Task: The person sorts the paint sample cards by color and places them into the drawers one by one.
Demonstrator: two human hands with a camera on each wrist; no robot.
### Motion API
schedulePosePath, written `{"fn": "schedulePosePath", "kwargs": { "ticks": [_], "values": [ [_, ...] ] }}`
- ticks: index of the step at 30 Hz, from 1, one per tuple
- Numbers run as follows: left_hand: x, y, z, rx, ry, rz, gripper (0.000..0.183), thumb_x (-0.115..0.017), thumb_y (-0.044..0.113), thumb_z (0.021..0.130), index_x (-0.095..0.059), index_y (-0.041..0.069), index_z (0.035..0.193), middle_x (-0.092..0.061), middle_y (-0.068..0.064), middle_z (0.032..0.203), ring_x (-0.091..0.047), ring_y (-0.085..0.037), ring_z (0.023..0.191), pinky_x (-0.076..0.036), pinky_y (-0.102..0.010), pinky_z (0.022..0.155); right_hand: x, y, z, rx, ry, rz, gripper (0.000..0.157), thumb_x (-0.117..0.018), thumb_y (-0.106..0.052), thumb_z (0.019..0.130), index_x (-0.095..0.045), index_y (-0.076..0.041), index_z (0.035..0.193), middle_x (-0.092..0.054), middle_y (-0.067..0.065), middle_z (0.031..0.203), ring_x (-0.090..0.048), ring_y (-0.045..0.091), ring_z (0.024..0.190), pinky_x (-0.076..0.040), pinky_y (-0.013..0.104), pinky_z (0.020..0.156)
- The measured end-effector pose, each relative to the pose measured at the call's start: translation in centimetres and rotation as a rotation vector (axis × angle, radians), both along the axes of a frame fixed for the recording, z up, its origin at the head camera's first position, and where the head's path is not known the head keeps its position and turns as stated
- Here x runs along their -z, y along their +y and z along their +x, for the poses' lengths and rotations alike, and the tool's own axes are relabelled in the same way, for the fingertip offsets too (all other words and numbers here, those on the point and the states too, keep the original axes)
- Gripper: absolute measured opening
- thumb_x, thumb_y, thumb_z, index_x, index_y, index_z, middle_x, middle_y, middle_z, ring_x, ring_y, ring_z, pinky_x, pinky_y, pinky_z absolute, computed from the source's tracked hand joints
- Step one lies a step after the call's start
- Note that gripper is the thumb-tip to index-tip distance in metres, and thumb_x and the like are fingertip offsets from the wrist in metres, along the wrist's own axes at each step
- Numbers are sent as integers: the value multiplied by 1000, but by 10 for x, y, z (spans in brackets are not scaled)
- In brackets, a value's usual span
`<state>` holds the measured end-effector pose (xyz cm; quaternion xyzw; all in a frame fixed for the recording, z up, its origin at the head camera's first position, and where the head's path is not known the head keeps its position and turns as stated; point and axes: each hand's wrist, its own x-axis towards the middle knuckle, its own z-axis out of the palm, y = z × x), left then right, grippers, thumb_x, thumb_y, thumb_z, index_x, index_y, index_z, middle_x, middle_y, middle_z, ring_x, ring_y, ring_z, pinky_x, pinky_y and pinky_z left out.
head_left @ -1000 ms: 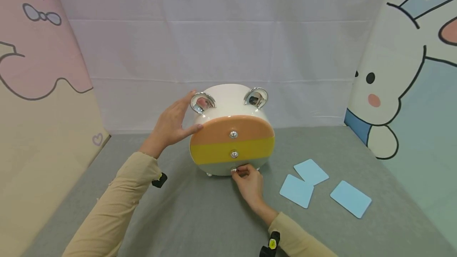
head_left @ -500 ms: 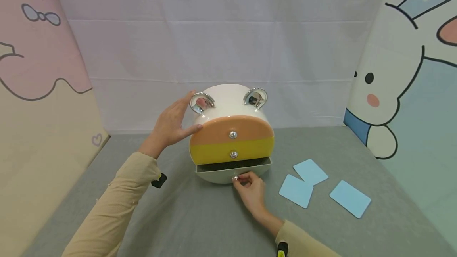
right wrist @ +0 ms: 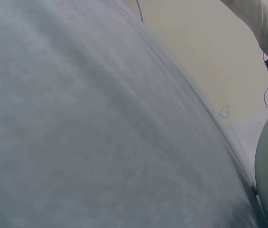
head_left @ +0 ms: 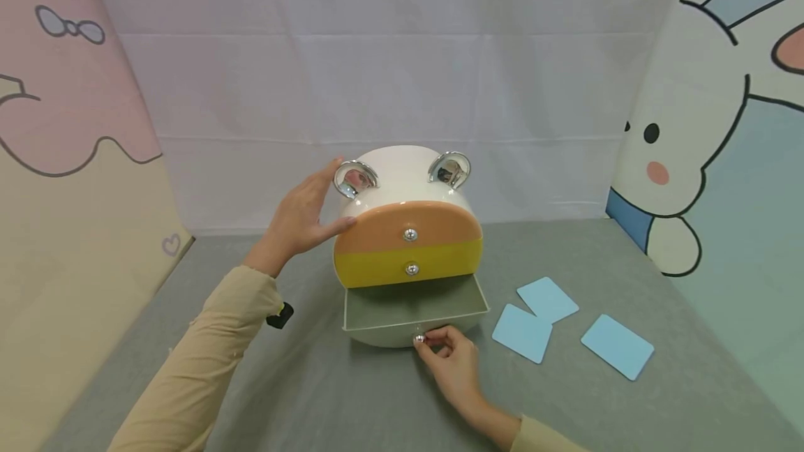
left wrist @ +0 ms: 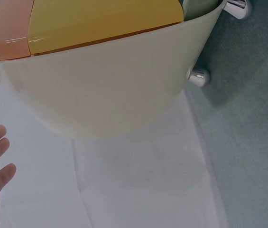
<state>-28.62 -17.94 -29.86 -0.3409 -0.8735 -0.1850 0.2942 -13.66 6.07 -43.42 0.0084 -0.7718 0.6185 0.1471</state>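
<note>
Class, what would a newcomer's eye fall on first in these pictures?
Most likely the glossy white cabinet in the middle, with its silver ears, orange front and yellow front. Below those, the open grey-green drawer, its knob pinched by the right hand, would draw attention next. Then perhaps three blue cards to its right.

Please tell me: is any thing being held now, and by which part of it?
The right hand pinches the open bottom drawer by its silver knob. The left hand only rests against the cabinet, not gripping it.
</note>
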Motion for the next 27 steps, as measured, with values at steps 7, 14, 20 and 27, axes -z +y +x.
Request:
{"fn": "schedulePosePath", "kwargs": {
  "ticks": [7, 14, 20, 27],
  "values": [
    [-1, 1, 0, -1, -7, -4, 91, -42, 70, 79, -17, 15, 146, -31, -5, 146, -41, -31, 123, -34, -48, 99, 21, 8, 4, -35, -67, -18, 14, -75, -8, 72, -64, -3, 77, -66, 5, 73, -40, 1, 40, -34, 16, 38],
    [-2, 1, 0, 9, -8, 0, 90, -45, 68, 79, -18, 14, 146, -32, -5, 145, -41, -31, 123, -34, -48, 99, 26, 11, 10, -39, -80, -15, 15, -76, -10, 71, -64, -4, 77, -66, 4, 72, -40, 1, 40, -34, 16, 37],
    [-1, 0, 0, 6, -5, -8, 91, -43, 70, 79, -18, 13, 146, -32, -6, 145, -40, -32, 123, -34, -48, 99, 28, 11, 13, -43, -65, 19, 15, -76, -13, 72, -64, -7, 78, -66, 2, 74, -42, 1, 40, -34, 16, 38],
    [-1, 0, 0, 10, 0, -2, 89, -47, 66, 80, -18, 13, 146, -33, -7, 145, -41, -32, 122, -35, -49, 97, 30, 13, 12, -55, -41, 45, 15, -75, -14, 73, -63, -7, 78, -67, 2, 74, -51, 2, 47, -42, 17, 43]
  ]
}}
